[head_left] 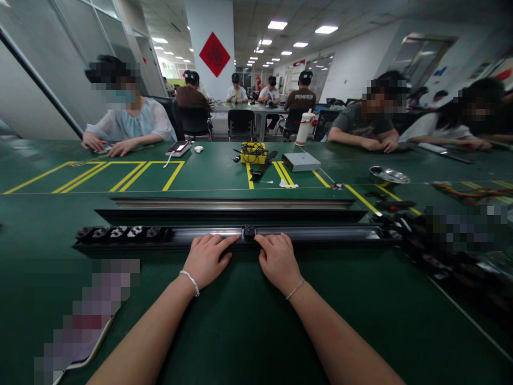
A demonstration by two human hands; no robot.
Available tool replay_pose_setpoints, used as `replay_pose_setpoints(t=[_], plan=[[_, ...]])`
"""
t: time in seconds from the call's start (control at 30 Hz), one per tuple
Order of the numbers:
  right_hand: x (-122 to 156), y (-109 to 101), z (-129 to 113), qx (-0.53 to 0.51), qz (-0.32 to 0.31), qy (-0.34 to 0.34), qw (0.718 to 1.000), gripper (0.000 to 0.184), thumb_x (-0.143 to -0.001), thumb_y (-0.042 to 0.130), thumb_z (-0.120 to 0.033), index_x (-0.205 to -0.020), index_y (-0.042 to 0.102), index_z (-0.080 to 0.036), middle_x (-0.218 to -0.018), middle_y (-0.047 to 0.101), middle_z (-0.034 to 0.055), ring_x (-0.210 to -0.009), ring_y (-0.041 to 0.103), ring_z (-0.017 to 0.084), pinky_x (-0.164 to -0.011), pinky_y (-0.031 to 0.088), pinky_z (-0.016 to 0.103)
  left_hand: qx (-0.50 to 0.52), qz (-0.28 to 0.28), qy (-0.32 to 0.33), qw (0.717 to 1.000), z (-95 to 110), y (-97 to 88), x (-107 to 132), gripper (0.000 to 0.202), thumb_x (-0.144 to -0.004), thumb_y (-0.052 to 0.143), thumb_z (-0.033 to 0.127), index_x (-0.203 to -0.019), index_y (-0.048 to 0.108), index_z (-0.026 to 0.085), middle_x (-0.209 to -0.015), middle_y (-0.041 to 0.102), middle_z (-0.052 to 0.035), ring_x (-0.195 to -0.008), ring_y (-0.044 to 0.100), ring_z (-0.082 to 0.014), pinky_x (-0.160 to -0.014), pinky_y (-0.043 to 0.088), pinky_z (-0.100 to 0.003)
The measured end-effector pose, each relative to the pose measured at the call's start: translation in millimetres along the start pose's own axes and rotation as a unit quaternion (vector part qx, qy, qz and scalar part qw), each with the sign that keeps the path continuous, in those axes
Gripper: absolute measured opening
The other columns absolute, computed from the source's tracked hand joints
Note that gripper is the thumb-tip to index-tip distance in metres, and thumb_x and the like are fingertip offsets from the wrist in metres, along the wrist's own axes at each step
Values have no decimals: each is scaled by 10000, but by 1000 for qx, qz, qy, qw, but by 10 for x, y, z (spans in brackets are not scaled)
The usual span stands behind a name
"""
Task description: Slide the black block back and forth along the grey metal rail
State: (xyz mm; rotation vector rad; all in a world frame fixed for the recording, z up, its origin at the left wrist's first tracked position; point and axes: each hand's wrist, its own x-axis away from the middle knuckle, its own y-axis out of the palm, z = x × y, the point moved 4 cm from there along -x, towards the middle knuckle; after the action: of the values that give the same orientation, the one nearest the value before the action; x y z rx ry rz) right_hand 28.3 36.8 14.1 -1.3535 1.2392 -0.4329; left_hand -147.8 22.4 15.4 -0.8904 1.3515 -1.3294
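Observation:
A long black metal channel (332,234) lies across the table in front of me. Inside it sits a small black block, probably a socket module (249,231), near the middle. My left hand (206,259) rests on the channel's near edge, index finger stretched toward the block's left side and thumb apart. From the other side, my right hand (278,258) reaches its index finger to the block's right edge, other fingers over the channel. Neither hand is wrapped round anything. Several black socket modules (136,232) fill the channel's left end, some with whitish faces.
Behind it lies a second black channel (232,215). Blurred dark parts (436,262) crowd the right side. A metal bowl (388,175), a grey box (300,161) and a yellow cable-wrapped thing (254,153) stand farther back. Other people sit across the green table (224,331).

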Motion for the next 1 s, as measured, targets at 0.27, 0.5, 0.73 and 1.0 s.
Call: replay_pose_setpoints(t=[0.27,0.5,0.73,1.0], plan=[[-5,4,26,-8,4,7,1000,328,-762,446,-138,-1056,547,-243,-869,595,26,-875,490,170,-964,229,357,-9,5,6,1000,3,-12,6,438,-814,426,356,-1250,395,382,-945,581,-11,-906,468,-198,-789,301,-366],[-5,2,26,-14,5,9,1000,326,-763,447,-135,-1055,549,-242,-863,598,29,-871,497,170,-968,223,366,-6,4,8,1000,-1,-2,0,441,-815,425,356,-1254,391,379,-954,577,-13,-914,465,-196,-800,300,-363],[-7,21,41,-10,4,11,1000,327,-758,457,-142,-1057,547,-237,-870,599,28,-882,498,170,-972,224,363,-9,5,9,1000,-6,0,5,443,-809,437,351,-1249,398,381,-938,580,-7,-897,469,-192,-791,295,-358],[-10,11,35,-15,13,13,1000,324,-753,450,-135,-1044,555,-230,-876,609,37,-872,510,173,-968,235,371,-8,7,9,1000,-6,5,3,444,-808,438,352,-1249,398,381,-933,578,-6,-894,469,-191,-781,295,-355]])
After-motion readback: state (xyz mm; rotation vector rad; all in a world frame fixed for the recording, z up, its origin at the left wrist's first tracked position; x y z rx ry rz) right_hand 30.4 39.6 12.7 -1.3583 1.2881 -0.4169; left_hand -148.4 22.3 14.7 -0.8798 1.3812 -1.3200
